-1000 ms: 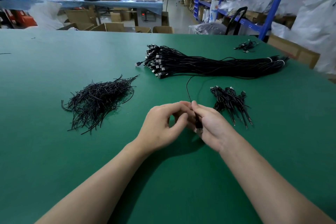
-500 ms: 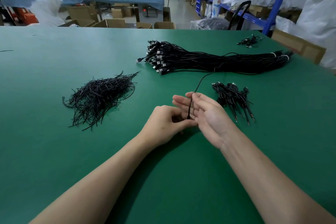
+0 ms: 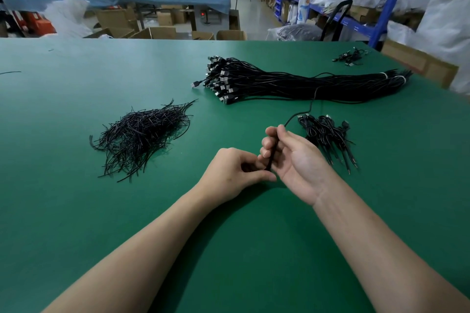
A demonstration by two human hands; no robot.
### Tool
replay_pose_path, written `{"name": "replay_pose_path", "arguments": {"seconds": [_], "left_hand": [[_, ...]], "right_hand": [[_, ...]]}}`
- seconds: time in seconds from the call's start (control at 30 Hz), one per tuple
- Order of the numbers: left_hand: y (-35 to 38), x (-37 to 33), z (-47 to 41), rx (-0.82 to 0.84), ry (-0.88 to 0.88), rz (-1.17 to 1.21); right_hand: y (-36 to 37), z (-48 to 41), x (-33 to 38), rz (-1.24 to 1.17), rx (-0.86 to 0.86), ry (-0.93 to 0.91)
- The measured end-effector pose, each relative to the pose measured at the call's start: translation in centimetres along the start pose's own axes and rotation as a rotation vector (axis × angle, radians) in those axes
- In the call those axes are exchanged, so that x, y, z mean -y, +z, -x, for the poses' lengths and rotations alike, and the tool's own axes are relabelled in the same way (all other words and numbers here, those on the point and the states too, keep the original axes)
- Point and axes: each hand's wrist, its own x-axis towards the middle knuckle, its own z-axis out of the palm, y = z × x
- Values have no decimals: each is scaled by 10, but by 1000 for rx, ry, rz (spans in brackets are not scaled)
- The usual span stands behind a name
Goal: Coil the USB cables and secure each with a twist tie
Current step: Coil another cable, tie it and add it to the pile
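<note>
At frame centre, 1 black cable (image 3: 272,154) is pinched at its lower end by the left grip (image 3: 234,173) and clamped inside the curled right grip (image 3: 295,160).

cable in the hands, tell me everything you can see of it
The cable is thin, black and flexible. One stretch lies across the curled fingers of the right hand, which holds it; the left hand pinches its lower end. The rest leaves the right fingertips, kinks above the green table and runs toward the big bundle.
</note>
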Motion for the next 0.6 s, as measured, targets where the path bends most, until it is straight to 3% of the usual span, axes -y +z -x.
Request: {"name": "replay_pose_path", "arguments": {"seconds": [0.17,0.3,0.4,0.5,0.6], "left_hand": [[-15,-3,2,121,1,166],[-24,3,-3,-53,70,88],[-25,-8,-6,-204,242,-55],[-25,-23,-3,-175,453,-150],[-26,-41,5,-205,448,-110]], "right_hand": [[2,3,7,64,76,-14],[5,11,22,254,185,-17],[9,22,31,389,290,52],[20,36,31,482,467,164],[32,44,32,547,638,208]]}}
